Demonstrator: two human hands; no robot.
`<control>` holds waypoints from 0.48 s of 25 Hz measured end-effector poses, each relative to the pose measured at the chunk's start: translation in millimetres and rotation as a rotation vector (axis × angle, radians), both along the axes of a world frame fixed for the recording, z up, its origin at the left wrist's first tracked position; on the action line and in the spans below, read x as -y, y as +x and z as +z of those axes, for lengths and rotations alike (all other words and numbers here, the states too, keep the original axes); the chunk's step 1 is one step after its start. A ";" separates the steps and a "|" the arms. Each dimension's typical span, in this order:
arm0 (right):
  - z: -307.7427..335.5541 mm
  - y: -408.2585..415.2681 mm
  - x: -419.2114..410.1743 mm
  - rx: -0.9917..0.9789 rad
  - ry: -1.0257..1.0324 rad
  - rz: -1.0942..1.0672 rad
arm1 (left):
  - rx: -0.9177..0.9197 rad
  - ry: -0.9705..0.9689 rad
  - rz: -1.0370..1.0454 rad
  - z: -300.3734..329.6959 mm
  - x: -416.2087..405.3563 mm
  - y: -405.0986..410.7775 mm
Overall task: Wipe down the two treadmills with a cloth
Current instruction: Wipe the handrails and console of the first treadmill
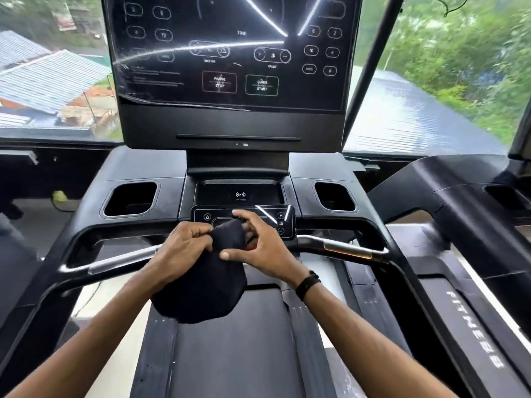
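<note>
Hands, left and right, grip black cloth above treadmill.

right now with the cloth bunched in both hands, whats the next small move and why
Probably press the cloth onto the small control panel just beyond the fingers and wipe across it. Both the left hand and the right hand grip the dark cloth in front of that panel, and most of it hangs loose below, touching no surface yet.
</note>
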State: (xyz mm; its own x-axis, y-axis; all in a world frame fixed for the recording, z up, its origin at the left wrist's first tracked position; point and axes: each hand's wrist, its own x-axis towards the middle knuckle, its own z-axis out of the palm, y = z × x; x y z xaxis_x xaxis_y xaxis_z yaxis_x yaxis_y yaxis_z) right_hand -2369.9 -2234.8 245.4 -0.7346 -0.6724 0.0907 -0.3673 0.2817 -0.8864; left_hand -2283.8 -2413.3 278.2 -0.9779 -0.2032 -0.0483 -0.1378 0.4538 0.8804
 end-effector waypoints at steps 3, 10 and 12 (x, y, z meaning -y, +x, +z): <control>6.9 -17.3 -10.9 -0.104 0.003 0.016 | -0.028 0.043 -0.030 11.1 -14.9 -13.9; 28.3 -49.4 -19.9 -0.136 -0.126 -0.206 | 0.081 -0.322 -0.104 8.4 -0.3 -30.5; 39.5 -61.5 -21.5 -0.148 -0.212 -0.315 | 0.102 -0.400 0.030 6.0 13.1 -28.9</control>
